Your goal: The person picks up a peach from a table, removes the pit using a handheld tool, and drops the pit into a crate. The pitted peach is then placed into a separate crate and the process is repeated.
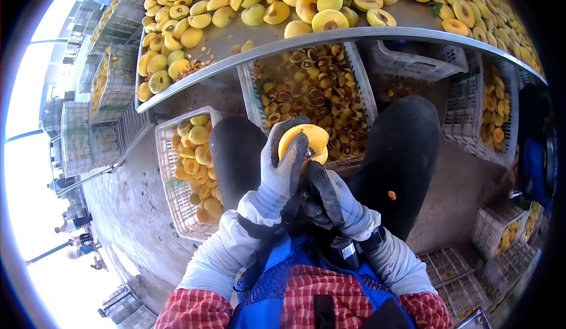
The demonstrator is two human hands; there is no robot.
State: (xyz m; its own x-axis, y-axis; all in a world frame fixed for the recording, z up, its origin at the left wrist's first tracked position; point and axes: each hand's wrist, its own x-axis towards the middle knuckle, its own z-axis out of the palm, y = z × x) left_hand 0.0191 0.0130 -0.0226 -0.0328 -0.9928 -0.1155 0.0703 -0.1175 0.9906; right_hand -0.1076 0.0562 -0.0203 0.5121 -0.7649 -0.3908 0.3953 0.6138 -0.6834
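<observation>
In front of my lap, my left hand [282,163], in a grey-and-dark work glove, is closed around a halved yellow peach [312,134] with its cut side partly showing. My right hand [333,198], gloved alike, is curled into a grip just below and right of the fruit. A small dark metallic tip [308,154] shows between the right fingers and the peach; the rest of what that hand grips is hidden. Beneath both hands, between my knees, a white crate [250,93] contains many brownish-yellow peach pieces.
A metal table [259,32] heaped with peach halves [330,20] spans the front, its raised rim above my knees. A crate of peach halves [177,214] stands left of my leg, another crate [469,123] right. Stacked crates [82,137] line the left side. A loose pit [392,195] lies on my right thigh.
</observation>
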